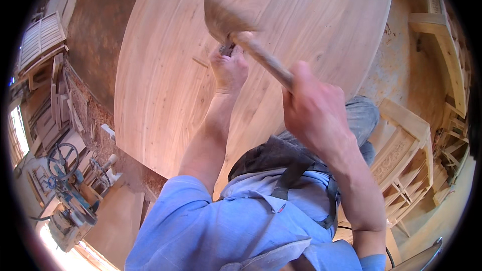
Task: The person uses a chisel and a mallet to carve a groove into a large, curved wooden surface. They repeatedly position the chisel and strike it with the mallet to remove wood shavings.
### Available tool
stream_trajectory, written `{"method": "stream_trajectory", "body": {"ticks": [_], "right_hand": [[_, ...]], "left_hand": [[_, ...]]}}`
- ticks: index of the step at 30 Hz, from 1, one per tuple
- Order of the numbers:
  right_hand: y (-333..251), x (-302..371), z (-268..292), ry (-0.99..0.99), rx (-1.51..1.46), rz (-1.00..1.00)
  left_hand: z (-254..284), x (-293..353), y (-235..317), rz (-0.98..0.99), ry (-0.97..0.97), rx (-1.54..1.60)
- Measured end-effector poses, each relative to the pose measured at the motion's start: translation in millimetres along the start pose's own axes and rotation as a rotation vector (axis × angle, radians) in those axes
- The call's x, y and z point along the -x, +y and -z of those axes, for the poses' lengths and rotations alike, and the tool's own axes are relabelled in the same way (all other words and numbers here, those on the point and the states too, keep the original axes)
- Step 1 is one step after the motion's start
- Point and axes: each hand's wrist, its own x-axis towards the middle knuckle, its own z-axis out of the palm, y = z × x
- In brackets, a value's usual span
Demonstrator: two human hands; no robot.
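Note:
My right hand (317,101) is wrapped round the handle of a wooden mallet (226,17), whose broad head is smeared by motion. That head is just above my left hand (230,69), which is closed round a small dark tool (227,49). Only a short part of the tool shows between my fingers and the mallet, so its exact kind is hidden. Under both hands spreads a large pale wooden tabletop (165,105) with curved edges. A short strip of wood (200,61) lies on it, left of my left hand.
To the lower left stands a blue-green machine with a handwheel (63,159). Boards (60,95) are stacked at the left. Carved wooden furniture frames (401,145) stand at the right, close to my knee (362,115). Sawdust (93,95) covers the floor beside the tabletop.

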Motion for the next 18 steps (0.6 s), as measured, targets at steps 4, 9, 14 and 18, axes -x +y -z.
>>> {"method": "stream_trajectory", "body": {"ticks": [4, 9, 14, 18], "right_hand": [[0.8, -15.9, 0.9, -0.206, 0.149, -0.065], [10.0, -12.3, -10.1, -0.235, 0.125, -0.155], [30.7, 21.2, -9.5, -0.156, 0.024, -0.326], [62.2, 61.0, -20.4, -0.152, -0.046, -0.506]], "left_hand": [[5.3, -2.6, -4.0, -0.076, 0.003, -0.209], [-3.3, -7.2, 19.0, 0.015, -0.013, -0.119], [0.8, -8.0, 21.6, -0.12, -0.097, -0.187], [-2.4, 6.1, 8.2, -0.491, -0.128, -0.536]]}}
